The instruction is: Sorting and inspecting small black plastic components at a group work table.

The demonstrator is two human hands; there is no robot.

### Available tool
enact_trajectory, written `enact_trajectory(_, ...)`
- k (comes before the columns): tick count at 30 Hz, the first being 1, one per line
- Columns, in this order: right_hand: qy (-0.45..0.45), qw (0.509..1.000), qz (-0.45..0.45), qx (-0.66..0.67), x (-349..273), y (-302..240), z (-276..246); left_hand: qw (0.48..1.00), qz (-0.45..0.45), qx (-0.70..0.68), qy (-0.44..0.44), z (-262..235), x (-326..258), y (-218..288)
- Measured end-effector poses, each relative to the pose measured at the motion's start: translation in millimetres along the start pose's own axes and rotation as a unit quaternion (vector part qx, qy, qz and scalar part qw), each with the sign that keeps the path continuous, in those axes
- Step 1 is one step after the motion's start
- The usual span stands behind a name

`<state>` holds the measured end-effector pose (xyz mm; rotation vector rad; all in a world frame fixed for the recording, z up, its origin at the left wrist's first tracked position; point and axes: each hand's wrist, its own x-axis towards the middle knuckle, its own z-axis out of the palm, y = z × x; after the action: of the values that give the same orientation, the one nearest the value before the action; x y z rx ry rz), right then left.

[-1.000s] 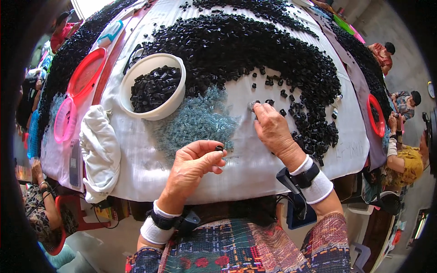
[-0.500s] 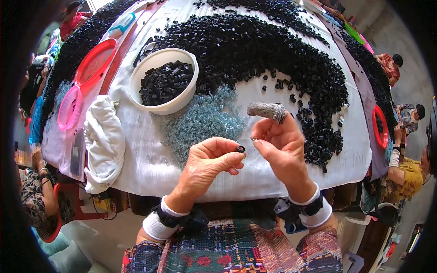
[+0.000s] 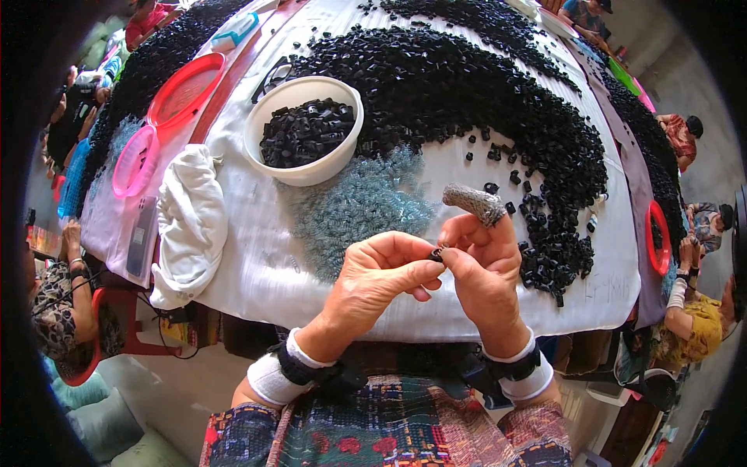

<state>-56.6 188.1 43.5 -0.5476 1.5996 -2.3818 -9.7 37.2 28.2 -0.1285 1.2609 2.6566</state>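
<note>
Nearest the body, both wrists wear white bands with black straps, and the two hands meet over the near edge of the white cloth (image 3: 257, 265) that covers the table. The left hand (image 3: 381, 272) is curled, thumb and forefinger pinched on a small black piece (image 3: 437, 253); the right hand (image 3: 482, 268) closes on the same piece from the other side, its forefinger raised and wrapped in a grey finger cover (image 3: 475, 202) (the other fingers are folded in). The piece sits between the fingertips, above the table's near edge. Just beyond the hands lies a flat patch of small blue-grey parts (image 3: 358, 206). To its left a bundled white rag (image 3: 191, 226) rests near the table's edge. Behind the patch stands a white bowl (image 3: 268, 156), partly filled with black pieces. Loose black pieces (image 3: 517, 179) scatter to the right of the raised finger, and a broad heap of black pieces (image 3: 475, 86) arcs across the far side and down the right. Farther left lie a pink lid (image 3: 134, 161) and a red basin (image 3: 185, 89); a red ring (image 3: 657, 237) sits at the right edge. Other people sit around the rim.
</note>
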Motion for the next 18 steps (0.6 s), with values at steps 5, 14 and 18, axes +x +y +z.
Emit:
enact_trajectory(5, -0.039, 0.995, -0.058, -0.076, -5, 7, -6, 0.999, 0.014, 0.050, 0.011, 0, -1, 0)
enact_trajectory(14, -0.044, 0.949, -0.148, -0.276, -8, 0, -11, 0.996, 0.015, 0.083, 0.009, 2, 1, 0)
enact_trajectory(18, -0.027, 0.924, -0.184, -0.335, -9, 7, -17, 0.996, 0.010, 0.086, 0.010, 1, 2, 1)
